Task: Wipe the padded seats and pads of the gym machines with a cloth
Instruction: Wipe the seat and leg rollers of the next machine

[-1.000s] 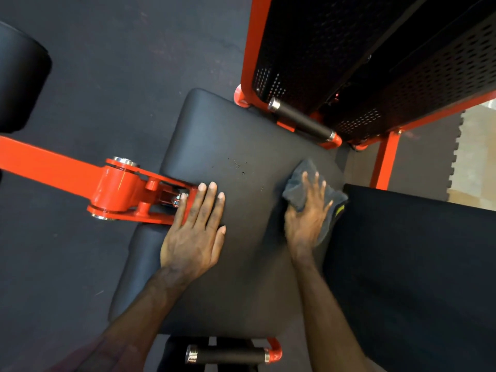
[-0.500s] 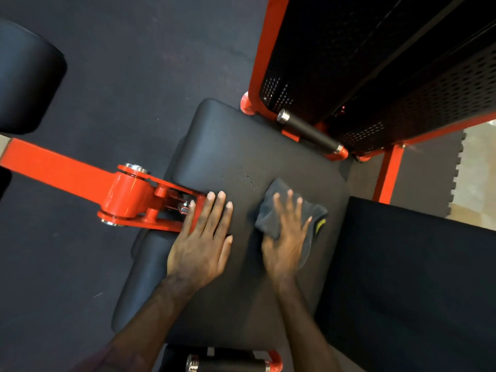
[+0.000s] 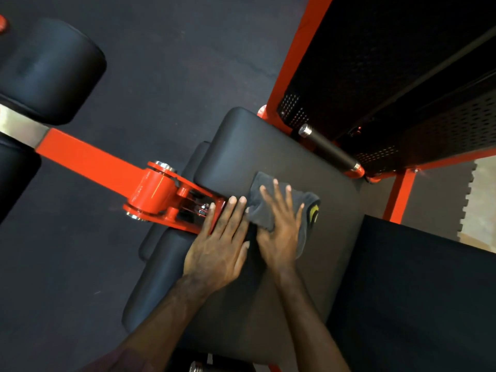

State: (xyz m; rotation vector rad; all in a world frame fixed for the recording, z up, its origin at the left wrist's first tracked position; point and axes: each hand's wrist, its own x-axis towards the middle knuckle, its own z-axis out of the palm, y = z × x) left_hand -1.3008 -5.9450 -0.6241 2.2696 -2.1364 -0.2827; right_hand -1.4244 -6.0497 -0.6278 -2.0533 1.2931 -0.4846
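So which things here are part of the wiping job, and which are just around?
In the job:
grey cloth
padded seat
right hand
left hand

Just around:
roller pad
orange pivot arm
black handle
perforated guard

Was a gym, seen from above. Showed a weight machine's black padded seat [image 3: 268,157] at the centre, with an orange steel lever arm [image 3: 88,159] and pivot [image 3: 153,191] at 9 o'clock. Carried a black roller pad [image 3: 48,68] at 10 o'clock. Had a foam-gripped handle [image 3: 330,147] and a perforated black guard in an orange frame [image 3: 292,60] at 1 o'clock. Lay on dark rubber flooring [image 3: 188,49], with interlocking mat edges [image 3: 468,208] at 3 o'clock.
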